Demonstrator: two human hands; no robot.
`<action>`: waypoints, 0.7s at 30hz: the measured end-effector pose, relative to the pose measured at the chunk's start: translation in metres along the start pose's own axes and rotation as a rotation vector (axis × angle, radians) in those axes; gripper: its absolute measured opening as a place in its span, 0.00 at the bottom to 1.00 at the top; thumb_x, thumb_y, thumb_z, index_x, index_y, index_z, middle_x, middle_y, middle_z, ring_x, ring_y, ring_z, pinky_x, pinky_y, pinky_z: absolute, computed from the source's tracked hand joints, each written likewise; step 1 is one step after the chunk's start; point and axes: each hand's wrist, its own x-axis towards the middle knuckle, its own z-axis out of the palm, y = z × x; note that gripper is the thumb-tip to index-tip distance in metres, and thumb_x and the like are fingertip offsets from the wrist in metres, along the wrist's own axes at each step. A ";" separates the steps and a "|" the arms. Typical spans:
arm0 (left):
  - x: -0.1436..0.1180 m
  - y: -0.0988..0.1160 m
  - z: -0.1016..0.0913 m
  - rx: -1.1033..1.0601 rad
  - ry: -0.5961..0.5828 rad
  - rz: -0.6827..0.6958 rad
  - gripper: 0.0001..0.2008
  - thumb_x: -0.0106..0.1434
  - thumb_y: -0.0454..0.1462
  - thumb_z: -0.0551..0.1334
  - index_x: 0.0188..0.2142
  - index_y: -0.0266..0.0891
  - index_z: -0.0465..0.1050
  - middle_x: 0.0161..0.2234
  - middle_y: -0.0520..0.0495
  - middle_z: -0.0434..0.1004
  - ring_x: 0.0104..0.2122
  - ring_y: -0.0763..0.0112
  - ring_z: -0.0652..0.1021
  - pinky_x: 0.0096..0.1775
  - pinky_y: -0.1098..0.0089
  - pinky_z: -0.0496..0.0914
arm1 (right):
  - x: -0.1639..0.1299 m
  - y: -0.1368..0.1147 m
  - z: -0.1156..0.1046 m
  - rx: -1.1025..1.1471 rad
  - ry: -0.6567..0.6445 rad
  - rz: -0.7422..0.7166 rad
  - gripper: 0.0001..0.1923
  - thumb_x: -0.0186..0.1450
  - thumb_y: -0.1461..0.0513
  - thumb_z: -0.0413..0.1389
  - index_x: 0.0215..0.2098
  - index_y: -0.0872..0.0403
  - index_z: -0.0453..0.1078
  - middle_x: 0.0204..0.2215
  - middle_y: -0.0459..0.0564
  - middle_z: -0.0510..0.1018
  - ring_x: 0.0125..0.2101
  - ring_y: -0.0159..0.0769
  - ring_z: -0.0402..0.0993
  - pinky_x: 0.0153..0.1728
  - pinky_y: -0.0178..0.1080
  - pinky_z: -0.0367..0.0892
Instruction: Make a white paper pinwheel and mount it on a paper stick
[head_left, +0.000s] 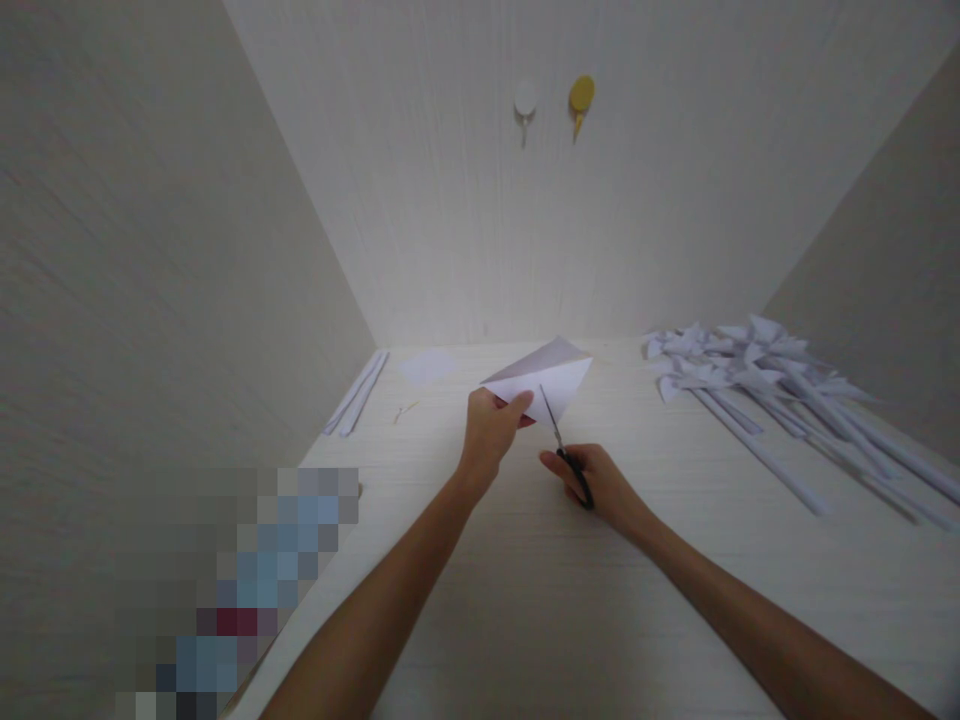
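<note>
A creased white sheet of paper [568, 381] is pinched at its near left edge by my left hand [491, 425], thumb on top. My right hand [600, 480] grips the black handles of a pair of scissors [555, 428]. The scissors' blades point up and away, lying over or into the paper's near side; whether they are cutting through it I cannot tell. The paper is held above the table, its far half tilted up along a diagonal crease.
On the right lie several white paper pinwheels [757, 350] with rolled paper sticks [765, 450]. Far left are rolled paper sticks [358, 392], a flat white paper piece [427, 366] and a small thin item [406, 410]. Walls enclose the table; white [526, 98] and yellow hooks [582, 93] hang behind.
</note>
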 end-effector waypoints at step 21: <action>0.000 -0.002 0.000 0.008 -0.001 -0.004 0.04 0.46 0.31 0.62 0.24 0.29 0.71 0.20 0.49 0.73 0.21 0.74 0.74 0.25 0.72 0.73 | 0.000 0.002 0.000 0.068 -0.010 0.027 0.25 0.55 0.44 0.48 0.12 0.54 0.53 0.08 0.42 0.59 0.11 0.25 0.53 0.15 0.31 0.50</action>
